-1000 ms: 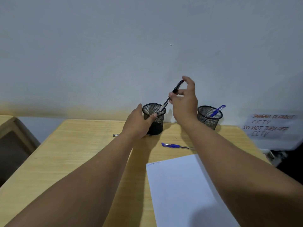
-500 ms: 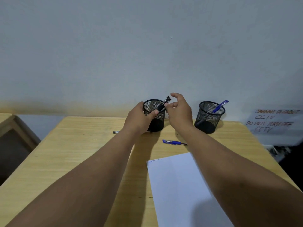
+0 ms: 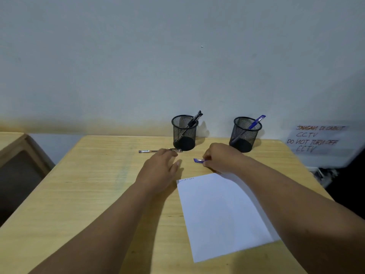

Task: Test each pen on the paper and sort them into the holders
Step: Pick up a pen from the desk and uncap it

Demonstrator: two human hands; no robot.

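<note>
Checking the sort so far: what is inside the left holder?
One black pen stands tilted in the left holder, its cap above the rim. The solid base hides its tip.

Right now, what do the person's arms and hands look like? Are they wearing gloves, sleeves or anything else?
Both arms are bare all the way to the bottom edge of the picture, with no sleeves showing. The left hand and the right hand wear no gloves. I can see no rings, watch or bracelet on either wrist, and no markings. The fingernails look short and plain where they show.
</note>
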